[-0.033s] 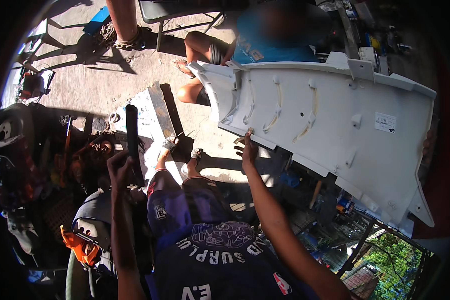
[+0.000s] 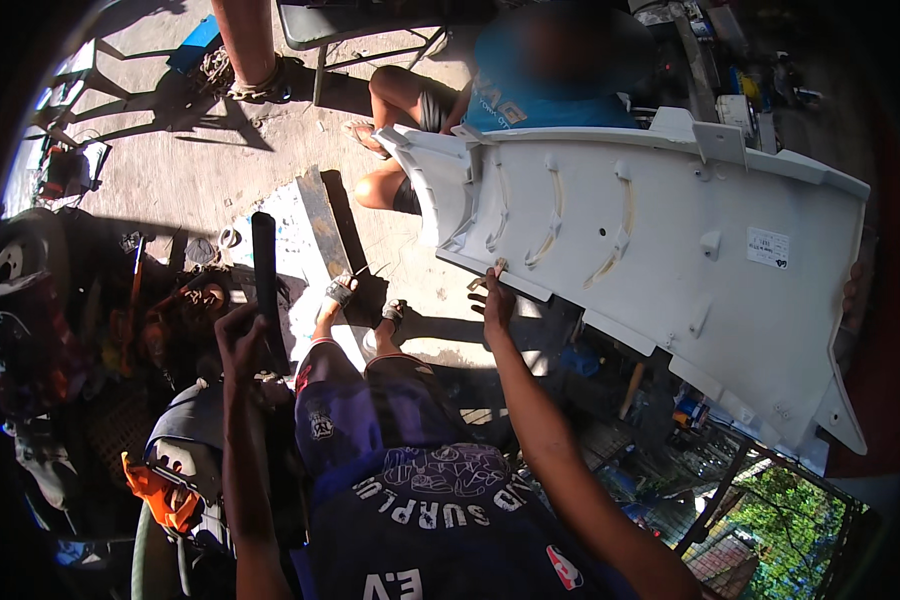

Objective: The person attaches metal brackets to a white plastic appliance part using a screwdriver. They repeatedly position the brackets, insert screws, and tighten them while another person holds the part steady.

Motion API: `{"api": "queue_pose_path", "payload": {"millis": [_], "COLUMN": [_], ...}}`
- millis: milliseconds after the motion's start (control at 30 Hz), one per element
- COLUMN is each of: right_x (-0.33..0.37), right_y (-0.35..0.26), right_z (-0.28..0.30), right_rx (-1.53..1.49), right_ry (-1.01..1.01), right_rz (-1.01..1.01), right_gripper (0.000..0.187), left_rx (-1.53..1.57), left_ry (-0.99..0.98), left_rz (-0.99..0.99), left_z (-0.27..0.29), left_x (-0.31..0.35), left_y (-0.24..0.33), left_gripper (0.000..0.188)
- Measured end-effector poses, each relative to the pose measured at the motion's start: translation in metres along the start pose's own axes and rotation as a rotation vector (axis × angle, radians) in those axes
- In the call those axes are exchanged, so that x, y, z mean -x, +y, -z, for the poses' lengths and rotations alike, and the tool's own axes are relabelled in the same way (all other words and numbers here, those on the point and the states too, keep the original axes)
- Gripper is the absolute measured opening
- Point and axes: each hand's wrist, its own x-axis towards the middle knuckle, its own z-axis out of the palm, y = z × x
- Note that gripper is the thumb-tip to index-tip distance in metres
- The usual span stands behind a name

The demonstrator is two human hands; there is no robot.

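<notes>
A large white moulded panel (image 2: 660,230), with curved ribs and a small paper label, is held up across the right side. At its lower left edge my right hand (image 2: 497,308) grips the rim, one fingertip on the panel's face and the other fingers below. A small tan piece (image 2: 477,284) shows beside those fingers; whether I hold it I cannot tell. On the left, my left hand (image 2: 240,338) is closed around a long, flat black strip (image 2: 263,262) that points upward. Another person's fingers (image 2: 852,290) are at the panel's far right edge.
Behind the panel sits a person in a blue shirt (image 2: 540,105). A dark flat bar (image 2: 332,225) lies on the concrete floor ahead. Cluttered machine parts and an orange piece (image 2: 160,492) stand at left. A reddish post (image 2: 245,45) rises at the back beside a table (image 2: 320,30).
</notes>
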Motion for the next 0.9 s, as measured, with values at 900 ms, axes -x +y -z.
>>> {"api": "queue_pose_path", "payload": {"millis": [900], "right_x": [-0.015], "right_y": [0.005], "right_z": [-0.002], "right_rx": [-0.247], "right_ry": [-0.246], "right_rz": [-0.029], "right_gripper": [0.018], "left_rx": [-0.019], "left_ry": [-0.006], "left_rz": [-0.141], "left_z": [-0.007], "left_x": [-0.022], "left_y": [0.036], "left_gripper": [0.028]}}
